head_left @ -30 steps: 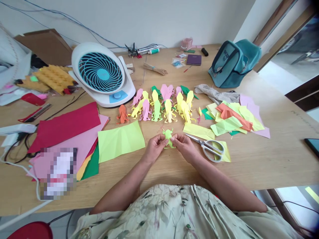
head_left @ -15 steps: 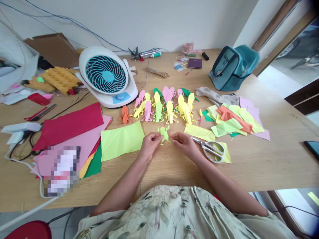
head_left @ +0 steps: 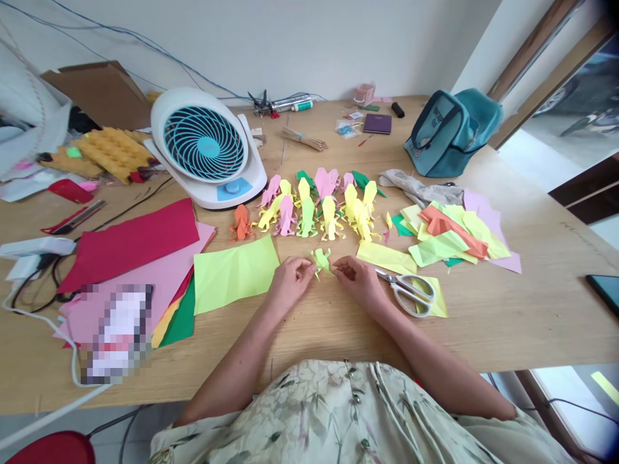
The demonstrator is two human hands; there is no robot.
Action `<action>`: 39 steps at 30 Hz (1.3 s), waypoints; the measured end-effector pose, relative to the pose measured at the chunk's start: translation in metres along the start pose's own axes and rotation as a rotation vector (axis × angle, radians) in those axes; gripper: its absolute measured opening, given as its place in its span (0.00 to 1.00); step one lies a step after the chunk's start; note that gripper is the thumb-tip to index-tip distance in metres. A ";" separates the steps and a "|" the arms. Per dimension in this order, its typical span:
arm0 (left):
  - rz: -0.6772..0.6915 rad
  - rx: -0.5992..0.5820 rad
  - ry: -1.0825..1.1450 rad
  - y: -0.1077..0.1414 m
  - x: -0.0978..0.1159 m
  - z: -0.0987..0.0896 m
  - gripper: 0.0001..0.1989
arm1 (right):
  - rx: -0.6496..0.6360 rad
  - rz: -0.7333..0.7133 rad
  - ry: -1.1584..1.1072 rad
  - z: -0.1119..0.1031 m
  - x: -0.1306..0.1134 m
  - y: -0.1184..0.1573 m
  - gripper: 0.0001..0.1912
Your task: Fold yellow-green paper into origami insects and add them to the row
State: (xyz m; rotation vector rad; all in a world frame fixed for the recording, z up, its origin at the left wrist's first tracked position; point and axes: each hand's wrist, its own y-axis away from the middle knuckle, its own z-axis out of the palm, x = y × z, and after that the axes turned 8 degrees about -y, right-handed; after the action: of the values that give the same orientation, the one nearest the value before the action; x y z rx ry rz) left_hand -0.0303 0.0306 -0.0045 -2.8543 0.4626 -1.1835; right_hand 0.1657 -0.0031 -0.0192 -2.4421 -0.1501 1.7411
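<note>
A small light-green paper frog (head_left: pixel 322 259) is between my two hands, just above the wooden table. My left hand (head_left: pixel 293 278) pinches its left side with thumb and forefinger. On the other side, my right hand (head_left: pixel 358 277) has its fingertips closed at the frog's right legs. White-handled scissors (head_left: pixel 411 291) lie beside my right wrist, partly over a yellow paper piece (head_left: pixel 441 299). Beyond my hands stand rows of folded paper frogs, among them an orange one (head_left: pixel 240 223), a pink one (head_left: pixel 286 216) and a green one (head_left: pixel 306 217).
A light-green sheet (head_left: pixel 236 274) lies left of my left hand, near stacked coloured paper (head_left: pixel 130 241). Folded paper pieces (head_left: pixel 454 232) are heaped at the right. A fan (head_left: pixel 207 145) and a teal bag (head_left: pixel 442 135) stand farther back; a phone (head_left: pixel 604 290) lies at the right edge.
The frog has turned and now shows its spread legs, a little farther right. My hands stay close on both sides of it. The view has shifted slightly.
</note>
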 end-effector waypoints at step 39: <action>0.589 0.072 -0.513 0.005 0.006 0.005 0.10 | -0.014 -0.044 -0.027 -0.008 0.008 0.000 0.06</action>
State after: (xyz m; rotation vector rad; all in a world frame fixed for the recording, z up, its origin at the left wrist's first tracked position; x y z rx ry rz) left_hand -0.0245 0.0235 -0.0048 -2.5239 1.0804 -0.3498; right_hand 0.1761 -0.0023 -0.0241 -2.4067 -0.2169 1.7611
